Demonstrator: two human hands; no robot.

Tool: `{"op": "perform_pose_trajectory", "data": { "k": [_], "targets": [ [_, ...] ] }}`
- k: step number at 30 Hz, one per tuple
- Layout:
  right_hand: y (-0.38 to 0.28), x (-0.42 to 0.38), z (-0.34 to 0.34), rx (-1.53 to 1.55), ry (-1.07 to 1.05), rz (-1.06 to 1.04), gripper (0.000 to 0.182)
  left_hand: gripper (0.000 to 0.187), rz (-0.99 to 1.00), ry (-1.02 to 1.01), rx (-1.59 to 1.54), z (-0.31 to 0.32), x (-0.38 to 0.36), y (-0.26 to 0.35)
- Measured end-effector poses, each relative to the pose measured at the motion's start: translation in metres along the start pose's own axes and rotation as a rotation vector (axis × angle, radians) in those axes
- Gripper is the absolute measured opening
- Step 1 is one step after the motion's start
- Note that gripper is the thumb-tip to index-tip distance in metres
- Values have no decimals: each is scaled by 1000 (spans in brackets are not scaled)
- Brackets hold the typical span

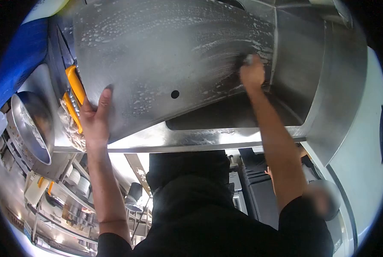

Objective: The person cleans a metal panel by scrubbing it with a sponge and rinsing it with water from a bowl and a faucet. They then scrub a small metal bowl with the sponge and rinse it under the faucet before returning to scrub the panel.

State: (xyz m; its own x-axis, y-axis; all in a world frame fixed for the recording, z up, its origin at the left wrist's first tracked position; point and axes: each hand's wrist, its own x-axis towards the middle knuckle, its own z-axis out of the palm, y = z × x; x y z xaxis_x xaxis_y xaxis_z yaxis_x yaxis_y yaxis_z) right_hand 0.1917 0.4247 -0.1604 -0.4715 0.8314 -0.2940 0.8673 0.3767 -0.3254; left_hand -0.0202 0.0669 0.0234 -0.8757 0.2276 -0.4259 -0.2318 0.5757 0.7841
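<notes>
So we've got one big soapy steel panel (165, 55) tilted over the sink edge (191, 139), with one small round hole (174, 94) near its middle. Our left hand (95, 120) is flat against the panel's lower left edge, fingers spread open, steadying it. Our right hand (252, 73) is clenched around one scrubbing pad (248, 59), pressed on the panel's right side amid suds. Two orange handles (75, 96) sit just left of our left hand, and one metal bowl (30, 126) sits further left.
</notes>
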Motion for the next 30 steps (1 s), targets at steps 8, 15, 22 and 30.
{"op": "perform_pose_trajectory", "data": {
  "k": [8, 15, 22, 30],
  "targets": [
    [2, -16, 5, 79, -14, -217, 50, 39, -6, 30, -14, 2, -2, 4],
    [-60, -88, 0, 94, 130, -453, 52, 47, 2, -14, -38, -1, 0, -5],
    [9, 0, -20, 78, -158, 137, 44, 37, -8, 5, -50, 2, -1, 5],
    [-61, -96, -15, 84, 73, -573, 45, 36, -27, 13, -42, 3, -3, 9]
  ]
}}
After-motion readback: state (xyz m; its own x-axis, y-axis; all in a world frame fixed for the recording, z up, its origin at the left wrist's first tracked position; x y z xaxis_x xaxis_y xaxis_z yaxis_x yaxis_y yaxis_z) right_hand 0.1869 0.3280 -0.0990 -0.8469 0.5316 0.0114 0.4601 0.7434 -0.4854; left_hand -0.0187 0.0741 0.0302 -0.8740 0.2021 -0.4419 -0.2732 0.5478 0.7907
